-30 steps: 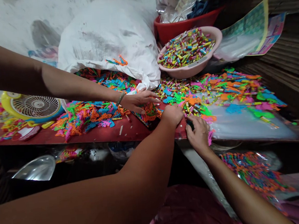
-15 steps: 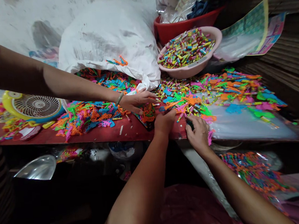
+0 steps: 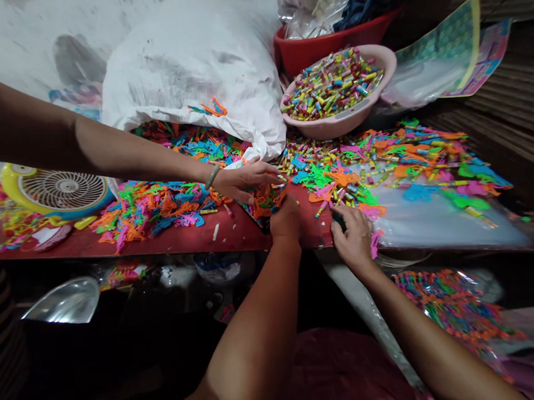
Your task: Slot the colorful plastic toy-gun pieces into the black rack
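Note:
My left hand (image 3: 285, 216) is at the right side of a dark, open-topped holder (image 3: 255, 218) filled with orange and other coloured plastic pieces (image 3: 263, 201). Its fingers are mostly hidden behind the back of the hand. Nearer the table's front edge, my right hand (image 3: 353, 230) rests with bent fingers over something dark green (image 3: 339, 220), too covered to name. Small colourful tubes (image 3: 340, 193) and flat plastic pieces (image 3: 324, 192) lie just beyond it. From the left, another person's hand (image 3: 247, 180) with a bangle reaches over the same holder, fingers spread.
A white sack (image 3: 191, 64) spills plastic pieces onto the red table (image 3: 187, 238). Behind stand a pink basin (image 3: 357, 119) of small tubes and a red basin (image 3: 338, 46). A yellow-and-blue fan (image 3: 58, 189) is on the left; clear plastic sheets (image 3: 435, 224) lie on the right.
My left hand has moved left, toward the holder. Blue and orange pieces near it are gone from their former spot, baring red table. My right hand and the other person's hand have barely moved.

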`<state>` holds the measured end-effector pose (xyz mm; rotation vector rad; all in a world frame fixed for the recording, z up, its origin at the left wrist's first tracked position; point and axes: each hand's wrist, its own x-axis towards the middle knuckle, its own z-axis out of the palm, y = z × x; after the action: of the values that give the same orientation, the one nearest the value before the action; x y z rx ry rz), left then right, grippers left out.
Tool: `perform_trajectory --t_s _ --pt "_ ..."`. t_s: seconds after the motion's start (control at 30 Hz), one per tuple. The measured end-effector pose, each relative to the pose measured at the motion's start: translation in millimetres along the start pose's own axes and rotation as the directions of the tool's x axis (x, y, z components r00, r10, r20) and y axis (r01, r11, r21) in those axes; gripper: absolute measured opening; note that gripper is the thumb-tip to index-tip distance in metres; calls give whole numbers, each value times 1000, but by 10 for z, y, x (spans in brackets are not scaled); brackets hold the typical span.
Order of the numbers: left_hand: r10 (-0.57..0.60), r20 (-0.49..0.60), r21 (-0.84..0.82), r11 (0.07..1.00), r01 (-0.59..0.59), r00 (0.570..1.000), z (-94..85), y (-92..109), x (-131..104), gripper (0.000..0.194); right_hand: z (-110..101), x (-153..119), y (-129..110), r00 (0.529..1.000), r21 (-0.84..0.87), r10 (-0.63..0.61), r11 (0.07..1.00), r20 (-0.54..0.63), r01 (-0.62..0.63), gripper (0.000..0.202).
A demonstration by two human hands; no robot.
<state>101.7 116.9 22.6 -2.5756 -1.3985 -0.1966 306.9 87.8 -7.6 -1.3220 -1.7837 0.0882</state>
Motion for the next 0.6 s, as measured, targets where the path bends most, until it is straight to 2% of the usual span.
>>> perform_trajectory --t_s 0.1,0.17,0.3,0.47,0.53,0.6 --pt "-237 -1 48 970 236 972 110 131 27 43 2 -3 3 1000 2 3 1000 3 -3 36" --pt "-331 -19 68 941 332 943 160 213 46 43 4 -4 4 1000 5 6 1000 5 -6 36" --pt "-352 -66 82 931 357 934 153 273 57 44 2 -3 0 1000 4 10 1000 9 -10 36" --pt "-399 15 64 915 398 917 126 277 52 43 0 -1 -3 1000 -6 11 1000 10 -11 34" --pt "-348 -22 62 935 349 937 142 277 44 44 0 -1 -1 1000 -4 10 1000 9 -10 35" --pt "-217 -75 54 974 221 973 157 273 30 45 0 -1 2 1000 -2 9 1000 9 -9 36"
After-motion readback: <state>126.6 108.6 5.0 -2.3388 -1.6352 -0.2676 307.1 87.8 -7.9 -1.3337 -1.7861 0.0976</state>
